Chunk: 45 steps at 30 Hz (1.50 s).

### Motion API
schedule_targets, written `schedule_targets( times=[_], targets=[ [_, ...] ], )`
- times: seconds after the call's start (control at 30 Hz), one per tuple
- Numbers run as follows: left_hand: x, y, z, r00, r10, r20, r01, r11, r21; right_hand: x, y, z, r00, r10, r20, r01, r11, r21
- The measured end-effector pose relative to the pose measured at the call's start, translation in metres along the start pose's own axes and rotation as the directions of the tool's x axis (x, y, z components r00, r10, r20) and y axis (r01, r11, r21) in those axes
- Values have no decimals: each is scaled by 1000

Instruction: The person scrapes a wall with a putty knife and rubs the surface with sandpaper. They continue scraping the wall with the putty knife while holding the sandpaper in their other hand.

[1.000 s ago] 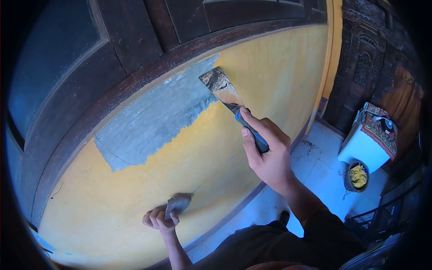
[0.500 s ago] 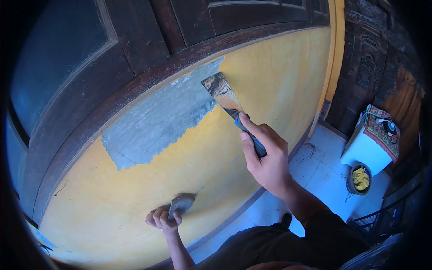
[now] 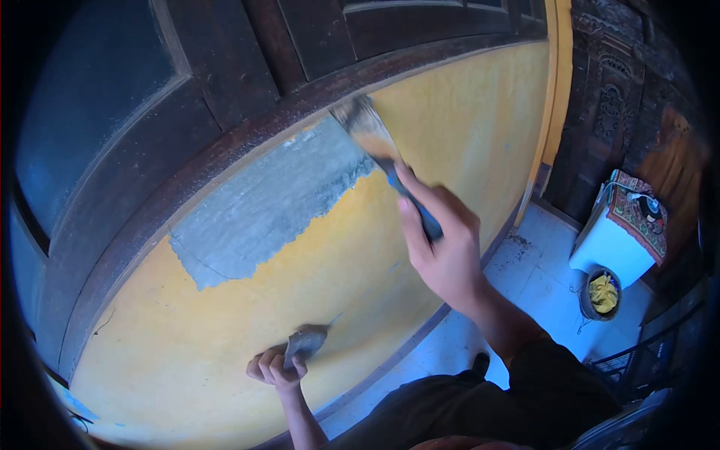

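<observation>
My right hand point(image 3: 448, 244) grips the dark, blue-marked handle of a putty knife point(image 3: 371, 133). Its broad, stained blade lies at the upper right end of a bare grey patch point(image 3: 262, 202), just under the wooden frame. Jagged yellow paint borders that patch on the yellow wall point(image 3: 465, 127). Lower down, my left hand point(image 3: 276, 366) is closed around a thin, curved grey piece point(image 3: 306, 343), held close to the wall. What exactly this piece is, I cannot tell.
A dark wooden window frame point(image 3: 229, 82) runs above the wall. On the right, a white box-like stand point(image 3: 607, 251) carries a patterned cloth point(image 3: 634, 214). Beside it on the tiled floor point(image 3: 525, 262) is a bucket point(image 3: 587, 304) with yellow scraps point(image 3: 602, 292).
The putty knife has moved up towards the wooden frame, and more grey shows below its blade. My left hand stays nearly where it was, still holding the grey piece.
</observation>
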<state>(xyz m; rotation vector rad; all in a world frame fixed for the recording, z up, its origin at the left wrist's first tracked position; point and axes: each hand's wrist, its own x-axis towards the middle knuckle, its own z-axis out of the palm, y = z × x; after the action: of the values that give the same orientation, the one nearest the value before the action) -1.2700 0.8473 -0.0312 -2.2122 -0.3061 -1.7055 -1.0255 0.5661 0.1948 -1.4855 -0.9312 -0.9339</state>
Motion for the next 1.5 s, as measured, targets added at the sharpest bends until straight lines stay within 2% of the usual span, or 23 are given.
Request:
schedule_targets(
  times=[0.13,0.3,0.4,0.47,0.57,0.77,0.87,1.07,1.17,1.23,1.3,1.4,1.5],
  targets=[
    [-2,-2,4,999,15,-44,-16,1000,-7,-38,-2,3,1000,26,15,-26,999,33],
    [8,0,-2,999,36,-20,-36,999,17,-4,-1,8,1000,20,19,-20,1000,6],
    [3,-2,1,999,28,-20,-28,999,18,-39,-5,10,994,-92,64,92,996,0],
    [-5,-3,2,1000,10,-20,-10,1000,1,-39,-11,11,994,-51,97,53,999,-12],
    [-4,-2,0,1000,-3,4,3,1000,-13,-6,-21,14,997,-60,48,61,998,-17],
    [-1,-1,2,1000,10,-19,-10,1000,-1,-42,-17,11,997,-42,63,46,998,-49],
    [2,2,0,1000,15,-11,-15,1000,-19,-14,-26,7,995,-36,90,42,996,-72],
    [3,2,2,1000,16,-18,-16,1000,-18,-27,-29,3,993,-53,102,60,996,-69],
    [-1,-1,-1,1000,13,-6,-13,1000,-19,-8,-36,5,988,-8,153,18,998,-65],
    [-2,-4,1,1000,24,-17,-24,1000,-18,-17,-25,21,998,-28,59,25,999,43],
    [-5,-5,0,1000,16,-16,-16,1000,-25,-34,-32,17,940,284,187,-320,925,203],
    [-5,-5,6,999,5,-43,-7,999,-35,-73,-16,24,906,329,267,-395,885,246],
    [-3,-4,2,1000,1,-29,-2,999,-33,-92,-15,21,782,409,471,-568,779,266]
  ],
)
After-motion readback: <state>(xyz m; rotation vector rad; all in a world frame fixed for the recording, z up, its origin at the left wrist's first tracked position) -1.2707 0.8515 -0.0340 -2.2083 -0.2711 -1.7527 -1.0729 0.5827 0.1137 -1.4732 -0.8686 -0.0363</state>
